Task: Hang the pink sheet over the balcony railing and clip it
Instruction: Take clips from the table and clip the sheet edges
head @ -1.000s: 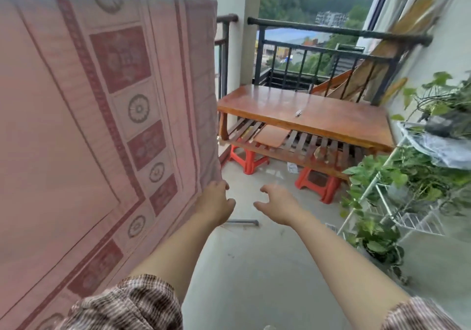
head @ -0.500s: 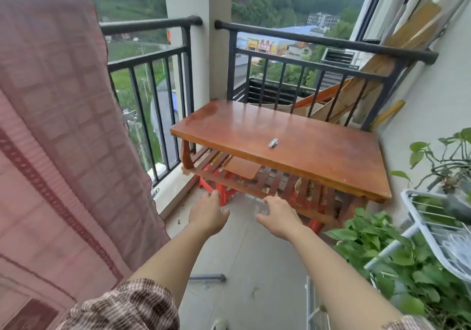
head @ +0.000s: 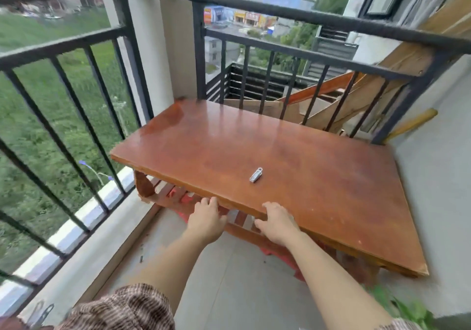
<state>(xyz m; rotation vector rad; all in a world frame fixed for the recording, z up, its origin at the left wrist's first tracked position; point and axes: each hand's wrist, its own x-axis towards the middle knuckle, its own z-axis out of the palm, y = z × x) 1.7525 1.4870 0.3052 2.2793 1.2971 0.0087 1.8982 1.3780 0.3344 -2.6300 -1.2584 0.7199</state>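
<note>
Two runs of black balcony railing (head: 63, 46) meet at a pale pillar (head: 158, 49); the left run stands over green slope, and its top bar is bare. Bottom-left corner: a reddish sliver (head: 10, 324) and a grey clip-like shape (head: 40, 313), both too blurred to name. A checked sleeve (head: 122, 309) fills the lower edge just right of them. Left hand (head: 206, 218) is stretched forward, palm down, fingers loosely apart and lightly bent, tips at the near edge of the wooden counter (head: 318, 189); it holds nothing, and I cannot tell whether the tips touch the wood. Below that edge is a slatted lower shelf (head: 238, 218) with red plastic (head: 183, 198) showing beneath it. One small metal clip (head: 256, 174) lies flat on the counter top, alone, beyond both hands and between them, apart from either. Right hand (head: 276, 223) is beside the left, also palm down, thumb out to the side, fingers relaxed and apart, tips over the counter's near edge; nothing is held, and contact is unclear. The back run (head: 305, 18) of railing crosses behind the counter. Through its bars, wooden boards (head: 377, 92) lean at a slant against the right wall (head: 438, 176), with flattened cardboard (head: 257, 105) at their foot. Green leaves (head: 413, 312), blurred, sit at the lower right corner.
</note>
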